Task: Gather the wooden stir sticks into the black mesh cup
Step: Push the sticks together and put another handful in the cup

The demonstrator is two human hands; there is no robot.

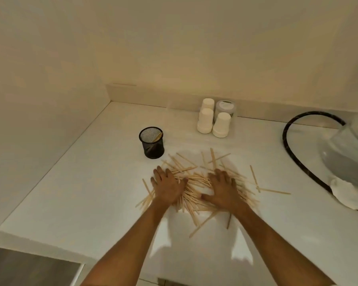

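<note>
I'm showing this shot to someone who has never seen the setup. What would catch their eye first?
First, the big scattered pile of wooden stir sticks mid-counter, with the left hand and right hand spread flat on it. Next, the black mesh cup just behind and left of the pile, holding a few sticks. Behind the pile, upturned white paper cups stand by the back wall.

The flat white counter (95,182) carries a scattered heap of pale tan wooden stir sticks (196,182). The round wire-mesh cup (152,143) is black, its fine grid showing grey where light passes through, and a tan stick shows inside it. The upturned stacks of paper cups (213,122) are cream-white. The curved hose (298,153) is black with faint lighter flecks. The walls are plain beige.
</note>
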